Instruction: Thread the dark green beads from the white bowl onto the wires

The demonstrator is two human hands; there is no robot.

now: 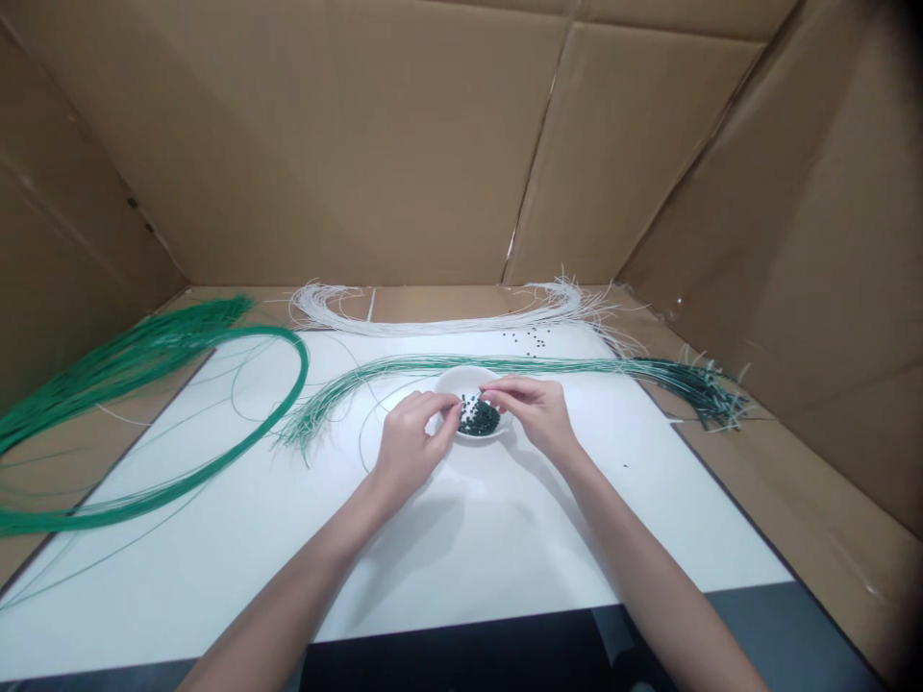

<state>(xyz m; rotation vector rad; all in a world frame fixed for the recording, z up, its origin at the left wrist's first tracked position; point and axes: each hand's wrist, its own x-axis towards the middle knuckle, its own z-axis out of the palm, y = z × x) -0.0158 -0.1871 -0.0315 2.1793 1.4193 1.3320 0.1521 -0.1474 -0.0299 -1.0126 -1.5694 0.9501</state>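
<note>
Though apart, both hands [414, 432] [537, 411] pinched over bowl [480, 437].

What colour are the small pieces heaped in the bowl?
Dark, blackish green, seen in the head view.

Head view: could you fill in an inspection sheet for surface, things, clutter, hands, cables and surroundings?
Surface: white tabletop, lying on cardboard at its far edge and sides.
Things: white bowl holding small dark beads.
Clutter: loose beads beyond the bowl, one speck to its right; green coil at left, white strands at the far edge, dark-tipped green bundle running just beyond the bowl.
Hands: left hand and right hand at the bowl, fingertips together; anything pinched is too small to tell.
Cables: nothing seen, strands aside.
Surroundings: cardboard walls.
</note>
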